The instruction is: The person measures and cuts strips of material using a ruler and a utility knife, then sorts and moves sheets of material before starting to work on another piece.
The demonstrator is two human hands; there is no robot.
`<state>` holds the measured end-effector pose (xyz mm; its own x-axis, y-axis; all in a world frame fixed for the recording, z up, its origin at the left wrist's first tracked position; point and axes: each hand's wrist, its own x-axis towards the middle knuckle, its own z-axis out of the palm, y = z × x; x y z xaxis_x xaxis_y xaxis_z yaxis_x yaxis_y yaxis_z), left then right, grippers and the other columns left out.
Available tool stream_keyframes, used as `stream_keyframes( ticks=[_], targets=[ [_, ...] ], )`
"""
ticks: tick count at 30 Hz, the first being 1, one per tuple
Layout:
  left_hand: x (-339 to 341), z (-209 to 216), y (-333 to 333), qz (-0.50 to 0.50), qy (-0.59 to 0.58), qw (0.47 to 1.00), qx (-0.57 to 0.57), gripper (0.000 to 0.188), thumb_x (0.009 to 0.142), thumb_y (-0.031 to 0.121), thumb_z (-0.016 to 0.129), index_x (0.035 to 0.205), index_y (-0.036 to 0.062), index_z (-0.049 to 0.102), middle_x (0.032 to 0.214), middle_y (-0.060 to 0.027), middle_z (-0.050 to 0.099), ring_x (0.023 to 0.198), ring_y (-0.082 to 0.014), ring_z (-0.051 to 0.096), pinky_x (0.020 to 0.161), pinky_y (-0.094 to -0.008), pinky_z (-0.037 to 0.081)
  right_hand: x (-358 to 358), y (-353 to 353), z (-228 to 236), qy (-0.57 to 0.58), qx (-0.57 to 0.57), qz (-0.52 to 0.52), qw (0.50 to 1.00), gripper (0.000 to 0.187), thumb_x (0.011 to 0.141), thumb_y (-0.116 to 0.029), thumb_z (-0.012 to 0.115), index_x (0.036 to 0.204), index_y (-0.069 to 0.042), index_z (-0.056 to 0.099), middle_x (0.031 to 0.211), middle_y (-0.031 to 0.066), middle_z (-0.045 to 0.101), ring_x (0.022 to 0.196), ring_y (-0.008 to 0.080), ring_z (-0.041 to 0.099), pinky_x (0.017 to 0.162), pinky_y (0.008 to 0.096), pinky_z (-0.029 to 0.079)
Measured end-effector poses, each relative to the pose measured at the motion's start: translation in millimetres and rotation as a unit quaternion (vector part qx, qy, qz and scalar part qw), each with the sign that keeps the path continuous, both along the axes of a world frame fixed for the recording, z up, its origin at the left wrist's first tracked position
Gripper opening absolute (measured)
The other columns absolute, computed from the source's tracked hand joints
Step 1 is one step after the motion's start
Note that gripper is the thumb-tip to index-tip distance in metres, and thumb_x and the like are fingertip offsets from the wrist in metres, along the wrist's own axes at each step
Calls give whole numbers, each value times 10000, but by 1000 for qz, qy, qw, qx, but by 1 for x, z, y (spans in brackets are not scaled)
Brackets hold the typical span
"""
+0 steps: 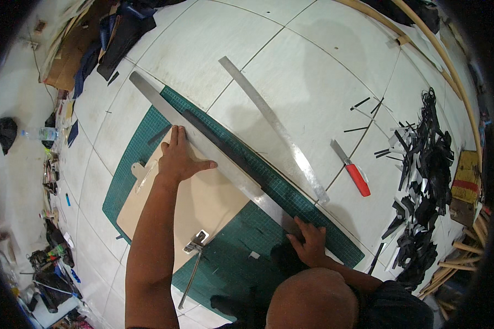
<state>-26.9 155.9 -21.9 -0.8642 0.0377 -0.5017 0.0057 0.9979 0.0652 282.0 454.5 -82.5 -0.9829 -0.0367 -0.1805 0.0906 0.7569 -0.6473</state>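
Observation:
A long metal ruler lies diagonally across a beige clipboard and a green cutting mat. My left hand rests on the clipboard and the ruler's near edge, fingers stretched forward and thumb spread aside. At the ruler's lower right end, my right hand grips it between thumb and fingers. A dark strip of material shows along the ruler's far edge, partly beneath it. The clipboard's metal clip points toward me, beside a thin metal rod.
Beyond the mat, a second metal strip lies on the white tiled floor. A red-handled knife is to its right. Black strip scraps pile up farther right, near bent canes. Dark cloth lies at the upper left.

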Motion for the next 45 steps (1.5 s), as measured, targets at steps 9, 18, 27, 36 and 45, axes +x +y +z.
stream_keyframes(
  ticks=[9,18,27,36,45],
  targets=[
    [0,-18,-11,-30,46,998,-1,1417,473,634,881,1516,-49,207,1585,-244,218,1380,-497,326,1116,-506,368,-2,-1,3,-12,24,-5,1000,575,850,-313,740,1339,-68,562,934,110,642,802,247,582,796,423,324],
    [3,-24,0,-56,63,996,-30,1463,465,675,876,1493,-110,192,1568,-295,204,1440,-417,279,1166,-496,262,-16,13,6,-38,32,33,998,592,806,-389,757,1305,-115,591,936,111,632,863,281,581,838,464,346],
    [5,-28,-8,-41,72,996,-11,1477,452,707,864,1511,-68,185,1574,-256,214,1393,-471,320,1113,-520,371,-19,14,-2,-4,21,27,999,545,788,-331,786,1254,-95,633,900,68,597,833,226,544,785,405,324],
    [4,-38,-16,-61,123,991,-7,1468,447,695,867,1515,-56,196,1582,-235,210,1377,-503,321,1089,-521,410,-23,13,2,-6,13,30,999,559,780,-301,796,1272,-101,621,878,49,596,790,211,535,771,391,310],
    [3,-37,-13,-28,90,995,-17,1471,445,693,873,1533,-15,179,1592,-212,209,1383,-500,305,1086,-543,409,-22,13,-1,-13,30,38,999,572,796,-348,779,1280,-87,619,891,58,595,799,215,530,771,392,310]
  ],
)
